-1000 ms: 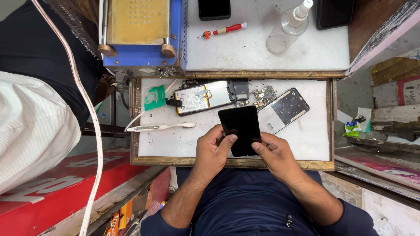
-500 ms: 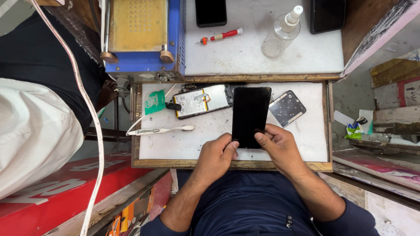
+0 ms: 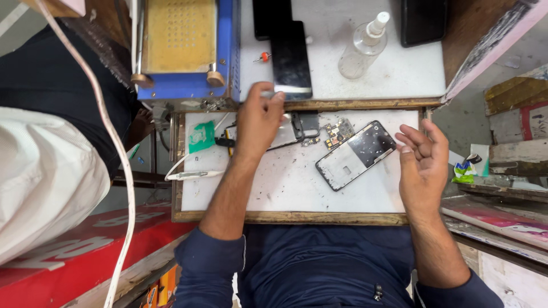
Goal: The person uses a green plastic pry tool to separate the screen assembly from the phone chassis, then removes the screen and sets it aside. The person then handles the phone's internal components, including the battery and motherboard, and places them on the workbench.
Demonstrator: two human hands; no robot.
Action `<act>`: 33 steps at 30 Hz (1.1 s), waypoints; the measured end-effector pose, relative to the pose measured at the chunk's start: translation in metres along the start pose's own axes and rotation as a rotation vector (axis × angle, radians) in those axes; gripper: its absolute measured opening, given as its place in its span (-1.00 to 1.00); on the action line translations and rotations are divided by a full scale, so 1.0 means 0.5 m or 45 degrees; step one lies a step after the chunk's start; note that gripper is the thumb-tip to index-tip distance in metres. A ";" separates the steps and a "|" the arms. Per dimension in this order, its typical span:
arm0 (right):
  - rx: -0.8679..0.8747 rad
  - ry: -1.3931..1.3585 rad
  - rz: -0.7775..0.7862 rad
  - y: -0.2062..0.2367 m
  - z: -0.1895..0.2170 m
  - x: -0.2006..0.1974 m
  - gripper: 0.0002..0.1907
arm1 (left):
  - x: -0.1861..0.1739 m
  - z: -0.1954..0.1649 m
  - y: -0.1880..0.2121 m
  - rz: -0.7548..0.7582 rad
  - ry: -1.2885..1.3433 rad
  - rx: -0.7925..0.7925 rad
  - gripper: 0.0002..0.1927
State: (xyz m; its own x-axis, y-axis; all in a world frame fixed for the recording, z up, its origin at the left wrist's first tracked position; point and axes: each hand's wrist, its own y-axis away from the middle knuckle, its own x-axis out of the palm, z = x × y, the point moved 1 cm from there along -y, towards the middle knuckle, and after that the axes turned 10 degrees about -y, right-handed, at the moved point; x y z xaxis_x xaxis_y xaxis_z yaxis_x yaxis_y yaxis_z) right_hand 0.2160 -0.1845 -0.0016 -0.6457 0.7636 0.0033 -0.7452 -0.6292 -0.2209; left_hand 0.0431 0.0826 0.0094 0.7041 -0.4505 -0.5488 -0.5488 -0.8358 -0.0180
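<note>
White work board (image 3: 285, 188): a flat white board with a wood frame, right in front of the person. It has little bits and specks on it.
Upper shelf (image 3: 394, 74): a white top past the board, a step farther away.
Blue and yellow machine (image 3: 180, 45): sits on the left end of the upper shelf, with a flat yellow plate on top.
Left hand (image 3: 260, 120): reaches far forward over the board. The fingertips pinch the near edge of the black phone screen, right at the edge of the shelf.
Right hand (image 3: 422, 165): held open above the right side of the board, fingers loosely curled, palm up. It holds nothing.
Black phone screen (image 3: 291, 57): a dark flat glass piece lying on the upper shelf, just beside the machine.
Open phone frame (image 3: 355, 155): lies slanted on the board, between the two hands, touched by neither.
Spray bottle (image 3: 362, 48): clear, lying tilted on the shelf, right of the black screen.
Small circuit board (image 3: 339, 132): on the work board, just beside the top of the open phone frame.
White cable (image 3: 194, 174): lies on the left part of the board.
Green piece (image 3: 201, 137): a small green thing near the left edge of the board.
</note>
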 end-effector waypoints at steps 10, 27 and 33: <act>-0.232 1.120 0.259 -0.010 0.058 0.011 -0.44 | 0.098 -0.052 0.247 0.217 -0.586 0.541 -0.28; -0.113 0.698 0.515 0.008 0.065 0.052 -0.60 | -0.057 0.019 0.267 0.395 -0.541 0.648 -0.42; -0.181 0.718 0.629 0.012 0.049 0.099 -0.60 | -0.081 0.019 0.264 0.320 -0.614 0.662 -0.44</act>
State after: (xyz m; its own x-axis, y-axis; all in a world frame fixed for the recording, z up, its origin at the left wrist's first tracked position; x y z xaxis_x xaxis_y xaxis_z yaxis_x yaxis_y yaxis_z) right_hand 0.1755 -0.1539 0.0213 -0.6871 0.3805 -0.6189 -0.3382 -0.9215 -0.1911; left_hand -0.0623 -0.0066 0.0214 0.3199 -0.3205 -0.8916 -0.8931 -0.4162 -0.1708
